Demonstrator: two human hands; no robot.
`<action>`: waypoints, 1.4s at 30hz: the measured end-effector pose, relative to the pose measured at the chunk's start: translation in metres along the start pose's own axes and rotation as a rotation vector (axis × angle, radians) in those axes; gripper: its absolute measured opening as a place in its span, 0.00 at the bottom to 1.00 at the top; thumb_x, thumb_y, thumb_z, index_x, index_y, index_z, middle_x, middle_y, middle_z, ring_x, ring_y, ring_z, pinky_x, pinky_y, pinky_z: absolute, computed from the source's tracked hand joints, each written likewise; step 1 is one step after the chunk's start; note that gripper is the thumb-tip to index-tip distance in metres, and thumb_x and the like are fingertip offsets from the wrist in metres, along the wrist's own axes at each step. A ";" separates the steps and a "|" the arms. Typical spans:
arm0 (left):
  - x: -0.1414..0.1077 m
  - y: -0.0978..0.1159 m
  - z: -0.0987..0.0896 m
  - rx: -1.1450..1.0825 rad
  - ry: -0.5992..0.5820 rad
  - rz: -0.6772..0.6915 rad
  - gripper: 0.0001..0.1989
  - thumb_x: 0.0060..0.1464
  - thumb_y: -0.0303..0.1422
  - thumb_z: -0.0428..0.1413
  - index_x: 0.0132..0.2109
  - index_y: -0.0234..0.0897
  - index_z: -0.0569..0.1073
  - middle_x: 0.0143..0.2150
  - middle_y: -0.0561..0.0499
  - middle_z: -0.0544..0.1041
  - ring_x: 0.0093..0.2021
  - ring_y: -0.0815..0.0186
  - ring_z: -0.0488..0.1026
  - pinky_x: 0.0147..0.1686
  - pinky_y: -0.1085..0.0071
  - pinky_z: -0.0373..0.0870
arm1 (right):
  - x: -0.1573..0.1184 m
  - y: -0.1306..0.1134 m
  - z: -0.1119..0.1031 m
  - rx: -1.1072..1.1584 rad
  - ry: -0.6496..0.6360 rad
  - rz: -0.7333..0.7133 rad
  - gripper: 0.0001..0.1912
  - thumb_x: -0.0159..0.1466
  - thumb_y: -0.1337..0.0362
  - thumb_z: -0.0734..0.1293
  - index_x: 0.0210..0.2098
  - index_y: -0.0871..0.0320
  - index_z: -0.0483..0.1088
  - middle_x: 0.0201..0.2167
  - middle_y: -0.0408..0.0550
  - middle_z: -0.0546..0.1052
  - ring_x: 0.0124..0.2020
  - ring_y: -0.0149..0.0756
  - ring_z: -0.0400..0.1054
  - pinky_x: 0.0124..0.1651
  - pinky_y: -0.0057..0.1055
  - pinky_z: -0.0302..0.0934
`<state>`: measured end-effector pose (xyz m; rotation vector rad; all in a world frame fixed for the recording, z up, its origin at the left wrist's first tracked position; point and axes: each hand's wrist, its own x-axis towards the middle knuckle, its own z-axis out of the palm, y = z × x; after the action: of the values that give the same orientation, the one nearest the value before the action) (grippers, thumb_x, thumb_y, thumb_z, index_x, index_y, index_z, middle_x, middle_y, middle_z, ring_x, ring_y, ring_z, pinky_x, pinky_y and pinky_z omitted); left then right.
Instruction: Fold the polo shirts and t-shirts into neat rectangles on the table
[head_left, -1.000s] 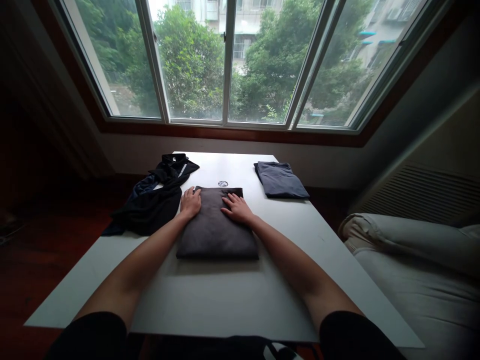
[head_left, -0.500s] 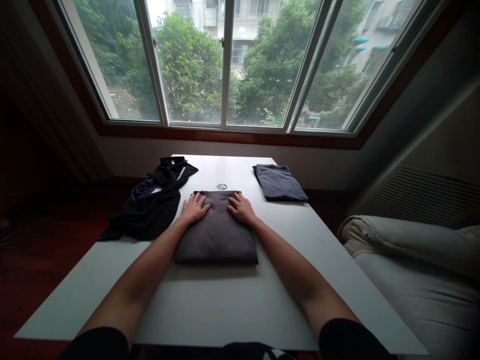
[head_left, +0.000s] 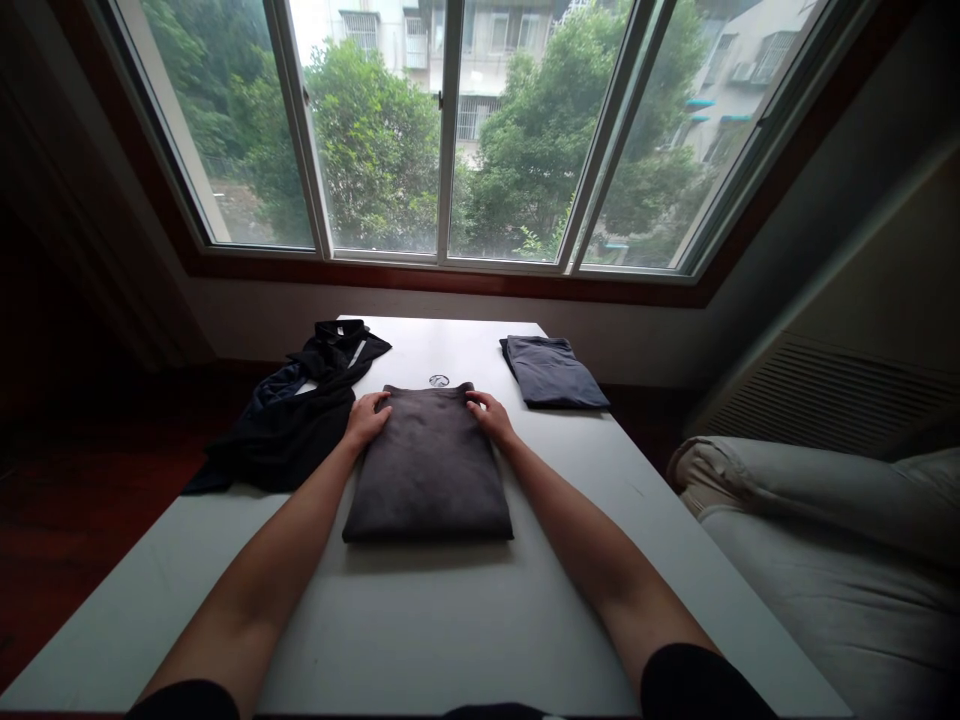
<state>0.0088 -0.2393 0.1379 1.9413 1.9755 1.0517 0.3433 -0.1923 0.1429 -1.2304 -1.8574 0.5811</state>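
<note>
A dark grey folded garment (head_left: pixel 429 470) lies flat in the middle of the white table, its waistband-like edge at the far end. My left hand (head_left: pixel 367 420) holds its far left edge, with the thumb on top and the fingers curled at the side. At the far right edge my right hand (head_left: pixel 490 416) grips the same way, its fingertips partly hidden beside the cloth. The garment looks neatly squared, with a smooth upper face.
Crumpled black and navy clothes (head_left: pixel 292 430) spread along the table's left edge. At the far right sits a folded blue-grey garment pile (head_left: pixel 555 372). A small dark ring-shaped mark (head_left: pixel 439 381) shows on the white table (head_left: pixel 420 630). A pale sofa (head_left: pixel 825 540) stands to the right.
Both hands have moved from lying flat on top of the grey garment outward to its far side edges, where they now grip it. The view has shifted slightly.
</note>
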 end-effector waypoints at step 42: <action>-0.001 0.026 0.000 0.224 -0.002 0.080 0.26 0.63 0.40 0.56 0.65 0.39 0.72 0.70 0.41 0.64 0.70 0.51 0.60 0.69 0.55 0.57 | 0.010 -0.020 0.002 -0.343 0.076 -0.127 0.23 0.70 0.62 0.62 0.62 0.56 0.71 0.66 0.53 0.68 0.67 0.42 0.60 0.70 0.41 0.54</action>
<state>0.0304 -0.2426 0.1528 2.1478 2.1104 0.8777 0.3297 -0.1911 0.1602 -1.3177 -2.0076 0.1460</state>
